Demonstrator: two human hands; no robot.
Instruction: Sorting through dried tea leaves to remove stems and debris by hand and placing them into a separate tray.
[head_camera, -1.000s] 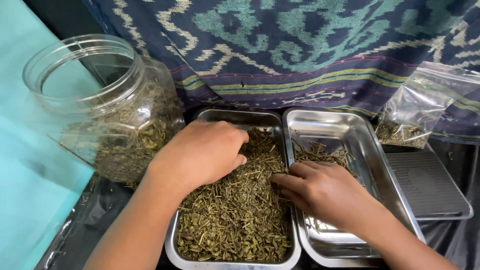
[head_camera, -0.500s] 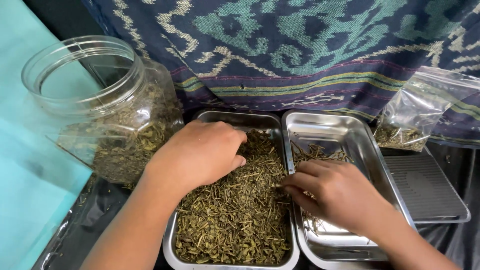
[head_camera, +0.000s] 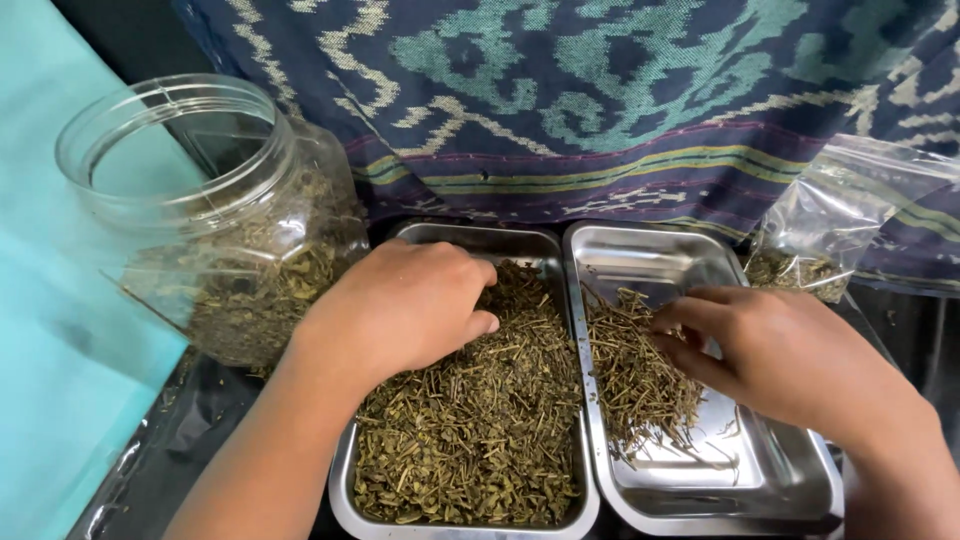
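Head view: left hand (head_camera: 400, 305) fingers curling into heaped dried green herbs in left rectangular steel tray (head_camera: 345, 490); right hand (head_camera: 785, 355) pinching thin stems over right-adjacent steel tray (head_camera: 800, 490), holding few stems; most herbs unsorted.

Home herb-sorting spot — steel trays (head_camera: 700, 250), clear jar (head_camera: 200, 200), woven cloth (head_camera: 600, 90) backdrop

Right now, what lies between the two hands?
Head view: the touching rims of the left tray and right tray, between left hand and right hand.
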